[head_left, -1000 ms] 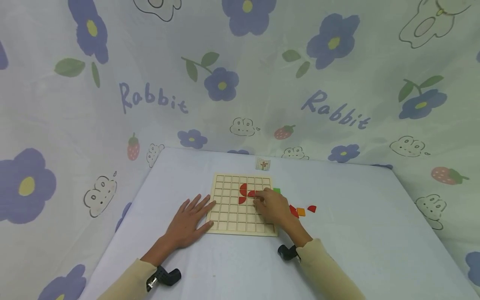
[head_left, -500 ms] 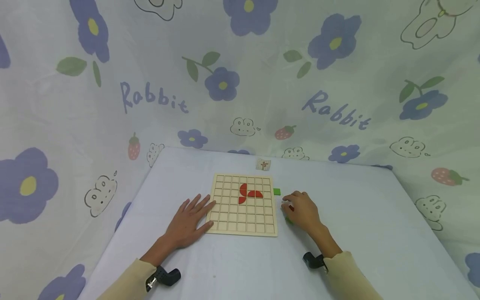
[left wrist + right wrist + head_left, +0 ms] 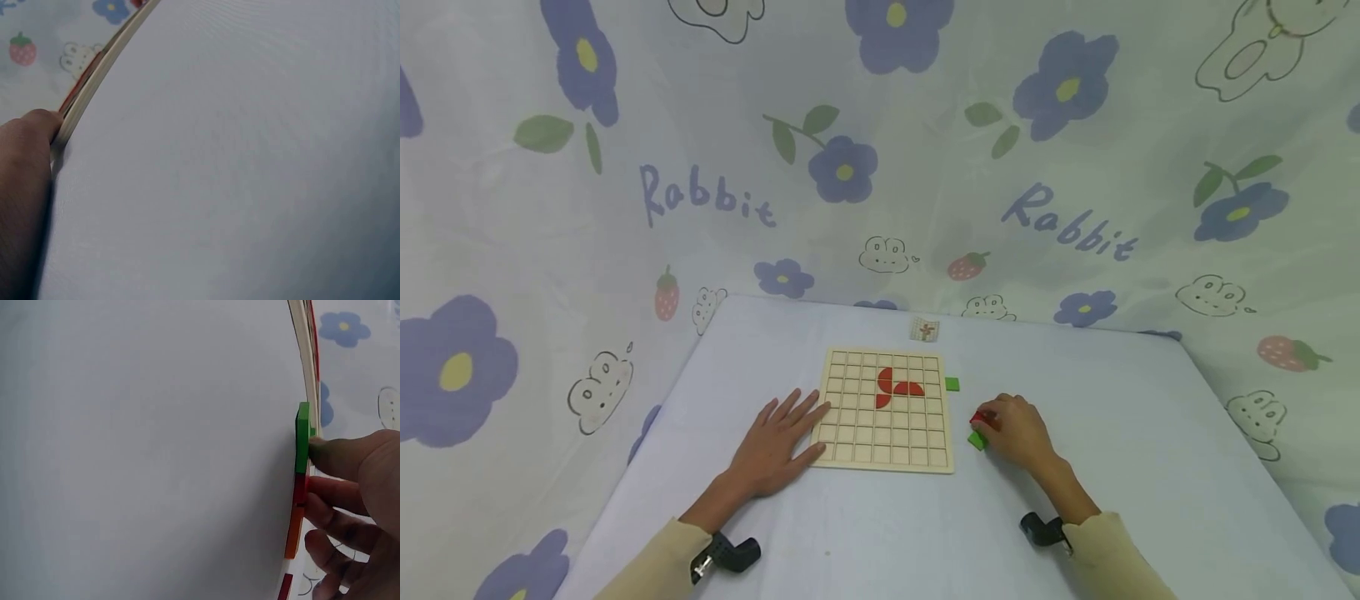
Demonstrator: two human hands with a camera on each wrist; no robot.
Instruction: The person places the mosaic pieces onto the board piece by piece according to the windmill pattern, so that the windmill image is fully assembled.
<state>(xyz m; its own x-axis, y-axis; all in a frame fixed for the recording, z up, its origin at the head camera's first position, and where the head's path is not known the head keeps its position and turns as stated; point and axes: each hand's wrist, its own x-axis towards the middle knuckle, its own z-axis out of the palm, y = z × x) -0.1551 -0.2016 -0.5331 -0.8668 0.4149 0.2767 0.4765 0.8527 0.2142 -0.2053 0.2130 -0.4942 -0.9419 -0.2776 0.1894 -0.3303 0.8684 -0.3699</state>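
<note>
A square wooden grid board [image 3: 850, 454] lies on the white table, with several red rounded tiles [image 3: 885, 380] set in its upper middle cells. My left hand [image 3: 775, 450] is spread flat at the board's left edge, fingertips touching it. To the right of the board, my right hand [image 3: 1017, 429] pinches a red tile [image 3: 978, 418] between thumb and index finger, low over the table. Just below that tile lies a green tile [image 3: 976, 440]. The right wrist view shows the green tile [image 3: 302, 437] and an orange tile [image 3: 294, 532] edge-on beside my fingers.
Another green tile [image 3: 952, 384] lies against the board's right edge. Behind the board is a small patterned card [image 3: 924, 329]. A printed cloth [image 3: 820, 225] rises behind the table. My right hand hides some loose tiles from the head view.
My right hand left a red tile on the board, moved right to the loose tiles, and now pinches another red one. My left hand stayed in place.
</note>
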